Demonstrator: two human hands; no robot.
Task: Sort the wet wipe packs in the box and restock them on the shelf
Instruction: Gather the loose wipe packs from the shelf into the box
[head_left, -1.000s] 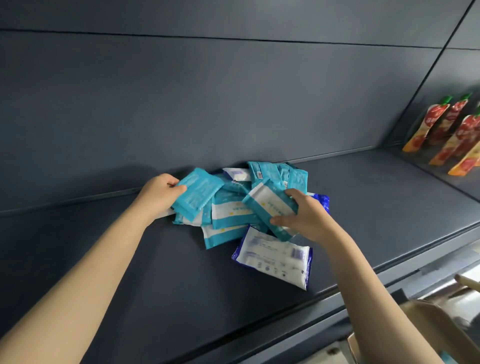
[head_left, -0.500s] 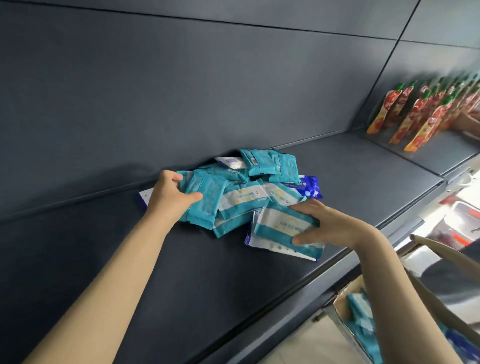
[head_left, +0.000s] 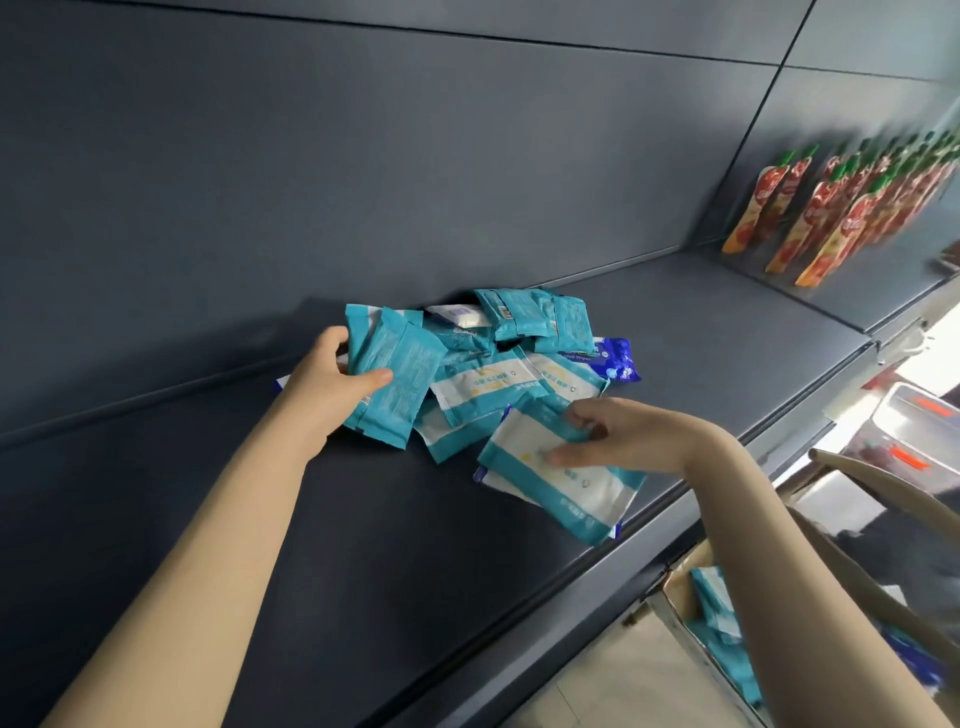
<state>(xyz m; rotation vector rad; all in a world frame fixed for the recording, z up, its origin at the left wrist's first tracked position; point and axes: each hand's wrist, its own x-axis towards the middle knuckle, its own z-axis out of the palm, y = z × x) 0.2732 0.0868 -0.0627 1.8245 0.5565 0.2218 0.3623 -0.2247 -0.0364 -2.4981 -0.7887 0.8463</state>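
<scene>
Sorting on the shelf (head_left: 701, 332): the left hand (head_left: 332, 387) clamps a teal pack (head_left: 395, 374) left of the pile (head_left: 498, 364); the right hand (head_left: 613, 434), fingers loosely on a white-banded pack (head_left: 561, 483) at the pile's front edge — best squared before stacking — box (head_left: 727, 623) below.

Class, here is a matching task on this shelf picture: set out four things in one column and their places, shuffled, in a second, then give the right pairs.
Things:
1. left hand
2. right hand
3. dark blue pack
4. red pouches

Places:
A. far right of the shelf, standing upright
B. on a white and teal pack near the front edge
C. gripping teal packs at the pile's left
D. lying at the pile's right, behind the others

Pairs: 1-C, 2-B, 3-D, 4-A
</scene>
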